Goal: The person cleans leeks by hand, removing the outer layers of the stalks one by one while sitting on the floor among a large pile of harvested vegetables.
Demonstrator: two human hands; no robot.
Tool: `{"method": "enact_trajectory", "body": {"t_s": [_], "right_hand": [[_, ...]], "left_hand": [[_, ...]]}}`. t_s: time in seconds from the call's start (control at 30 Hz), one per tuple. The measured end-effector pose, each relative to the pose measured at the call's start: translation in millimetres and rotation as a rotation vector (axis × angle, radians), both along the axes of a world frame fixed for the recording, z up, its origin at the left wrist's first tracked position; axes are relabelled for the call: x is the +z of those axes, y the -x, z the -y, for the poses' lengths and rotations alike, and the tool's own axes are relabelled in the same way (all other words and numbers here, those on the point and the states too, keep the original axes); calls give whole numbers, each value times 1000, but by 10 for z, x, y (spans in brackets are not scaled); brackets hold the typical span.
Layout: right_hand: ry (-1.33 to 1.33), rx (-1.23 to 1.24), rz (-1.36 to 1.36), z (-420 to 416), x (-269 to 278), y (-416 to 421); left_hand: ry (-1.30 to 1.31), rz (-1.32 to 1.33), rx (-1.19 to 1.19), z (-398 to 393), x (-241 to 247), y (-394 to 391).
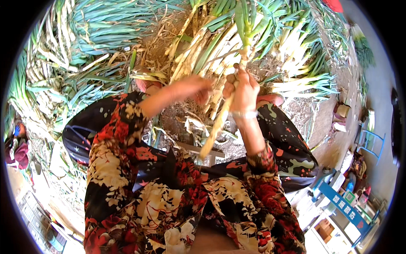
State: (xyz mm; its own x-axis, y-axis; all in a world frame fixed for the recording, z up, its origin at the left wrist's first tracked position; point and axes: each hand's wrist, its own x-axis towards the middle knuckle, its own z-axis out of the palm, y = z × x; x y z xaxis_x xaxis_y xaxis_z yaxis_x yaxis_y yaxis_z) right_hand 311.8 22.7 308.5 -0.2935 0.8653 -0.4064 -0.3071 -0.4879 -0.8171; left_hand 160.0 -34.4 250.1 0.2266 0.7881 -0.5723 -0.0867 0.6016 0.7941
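Note:
My right hand (242, 87) grips the stalk of a large green onion (219, 122) whose green leaves point away from me. Its pale end, with dry yellowish skin, slants down towards my lap. To the left of that stalk is my left hand (198, 90), blurred by motion; whether its fingers hold anything cannot be told. Beyond my hands lies a pile of unpeeled onions (187, 60) with dry tan outer leaves. Onions with clean white stems (295, 41) lie to the right of it. Loose peeled skins (195, 123) are scattered on the soil between my knees.
Heaps of green onions (108, 25) cover the ground at the upper left. A small wooden stool (215, 154) is partly visible below the stalk. At the far left is part of another person (19, 149). A blue-framed cart or stand (344, 203) and a shelf stand at the lower right.

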Motion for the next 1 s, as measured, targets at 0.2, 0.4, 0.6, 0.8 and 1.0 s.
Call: {"method": "enact_trajectory", "body": {"t_s": [0.2, 0.4, 0.6, 0.8, 1.0], "right_hand": [[-250, 77, 9, 274, 440, -79], [-80, 75, -38, -342, -122, -93], [202, 360, 229, 432, -757, -226], [179, 163, 141, 487, -428, -6], [22, 172, 131, 187, -448, -129]], "left_hand": [[-333, -1015, 149, -265, -1215, 791], [-88, -1037, 160, -390, -1170, 653], [-248, -1105, 136, -334, -1222, 907], [-163, -1103, -28, -513, -1016, 1008], [-121, -942, 100, -558, -293, 1589]]}}
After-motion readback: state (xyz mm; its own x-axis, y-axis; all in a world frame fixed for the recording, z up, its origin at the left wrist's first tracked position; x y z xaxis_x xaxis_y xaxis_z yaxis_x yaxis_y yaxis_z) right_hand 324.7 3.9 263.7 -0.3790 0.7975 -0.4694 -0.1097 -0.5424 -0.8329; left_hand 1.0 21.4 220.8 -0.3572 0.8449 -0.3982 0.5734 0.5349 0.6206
